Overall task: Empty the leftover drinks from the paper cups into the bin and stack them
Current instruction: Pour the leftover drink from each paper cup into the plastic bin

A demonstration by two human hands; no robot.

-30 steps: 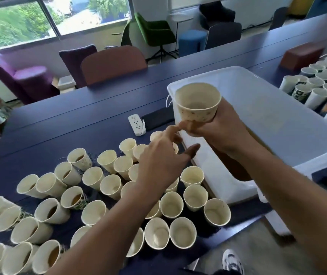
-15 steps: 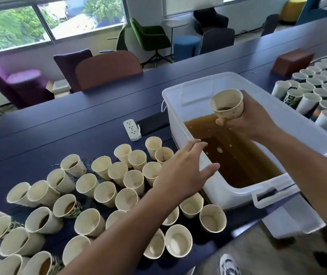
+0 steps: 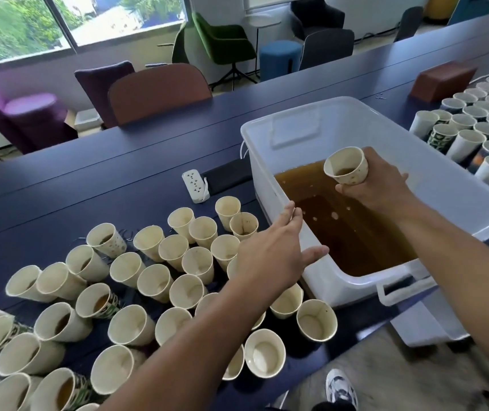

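Dark blue table [image 3: 118, 185] runs wide under you, and on it sits the white bin [image 3: 370, 126] with brown liquid pooled inside. Your left hand [image 3: 270, 256] reaches toward the bin's near wall, fingers straight and loosely spread, holding nothing, above the crowd of paper cups [image 3: 154, 280]. Your right hand [image 3: 376, 182] grips one paper cup [image 3: 347, 170] over the liquid, fingers curled round it.

Lighting, daytime: bright light enters by the window [image 3: 74, 22] at my upper left, overexposed there. Soft shadows fall beneath the paper cups [image 3: 195, 259]. Mild sheen on the bin [image 3: 341, 129] wall. Wide-angle bending at the edges (the table [image 3: 118, 179] curves); far chairs slightly soft.
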